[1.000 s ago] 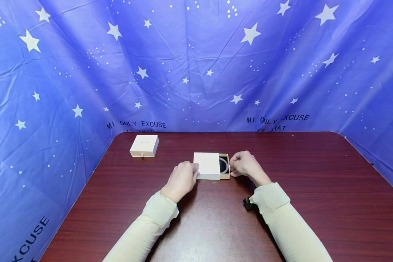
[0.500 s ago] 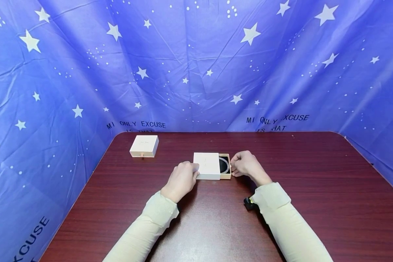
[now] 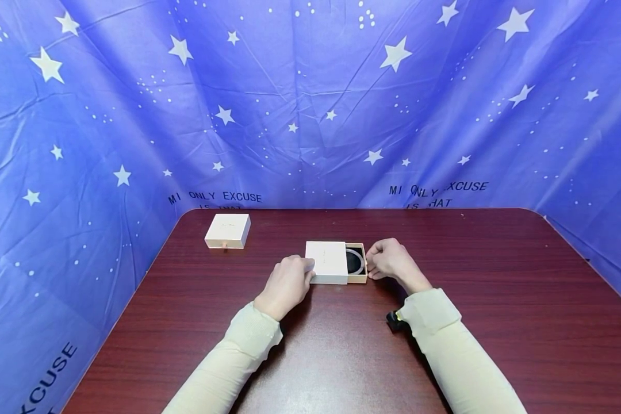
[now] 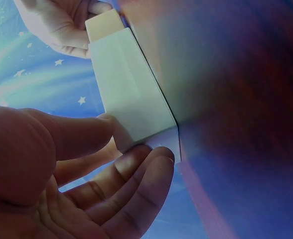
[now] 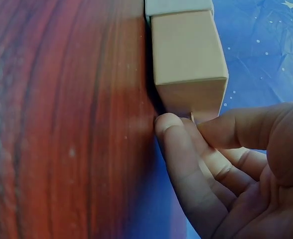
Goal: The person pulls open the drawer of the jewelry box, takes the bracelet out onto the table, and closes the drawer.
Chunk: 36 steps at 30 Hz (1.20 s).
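Box sleeve (image 3: 328, 263) pinched w/ L hand (image 3: 286, 283), tab (image 5: 192, 117) w/ R hand (image 3: 392, 260); drawer (image 5: 189, 47) partly out.

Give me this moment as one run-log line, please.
left hand: grip on box sleeve | right hand: grip on pull tab | drawer: partly out | pale ring: partly visible inside | second box: closed, far left

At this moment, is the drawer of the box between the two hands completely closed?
No, the drawer stands partly out of the cover, toward the right hand, with a pale ring showing inside.
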Each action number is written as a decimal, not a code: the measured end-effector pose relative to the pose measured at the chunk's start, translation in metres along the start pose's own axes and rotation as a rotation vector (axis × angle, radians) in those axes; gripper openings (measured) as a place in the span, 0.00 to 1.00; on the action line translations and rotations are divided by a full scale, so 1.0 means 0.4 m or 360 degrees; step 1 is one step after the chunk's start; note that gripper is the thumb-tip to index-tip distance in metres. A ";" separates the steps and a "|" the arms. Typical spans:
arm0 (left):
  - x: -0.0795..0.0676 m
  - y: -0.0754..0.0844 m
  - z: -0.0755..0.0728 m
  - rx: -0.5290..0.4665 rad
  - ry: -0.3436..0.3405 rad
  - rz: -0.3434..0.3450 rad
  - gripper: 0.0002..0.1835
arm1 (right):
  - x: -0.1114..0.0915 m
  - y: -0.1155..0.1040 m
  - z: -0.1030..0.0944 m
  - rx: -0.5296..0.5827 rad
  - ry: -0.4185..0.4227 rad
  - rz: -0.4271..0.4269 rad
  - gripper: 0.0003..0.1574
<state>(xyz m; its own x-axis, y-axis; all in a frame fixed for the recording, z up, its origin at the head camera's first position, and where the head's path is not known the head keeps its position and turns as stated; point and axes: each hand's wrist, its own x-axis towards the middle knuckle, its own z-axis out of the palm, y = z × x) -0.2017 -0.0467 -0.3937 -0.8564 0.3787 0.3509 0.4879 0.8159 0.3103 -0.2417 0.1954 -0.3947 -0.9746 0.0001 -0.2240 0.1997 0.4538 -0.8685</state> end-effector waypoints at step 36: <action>0.000 -0.001 -0.002 -0.0001 -0.0021 0.0022 0.20 | 0.000 0.010 -0.023 -0.0029 0.0002 0.0011 0.09</action>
<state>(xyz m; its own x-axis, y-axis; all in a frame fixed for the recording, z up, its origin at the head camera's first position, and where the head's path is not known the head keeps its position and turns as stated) -0.2016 -0.0474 -0.3930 -0.8517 0.3956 0.3437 0.4999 0.8101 0.3063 -0.2417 0.2052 -0.3941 -0.9733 0.0044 -0.2296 0.2046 0.4701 -0.8586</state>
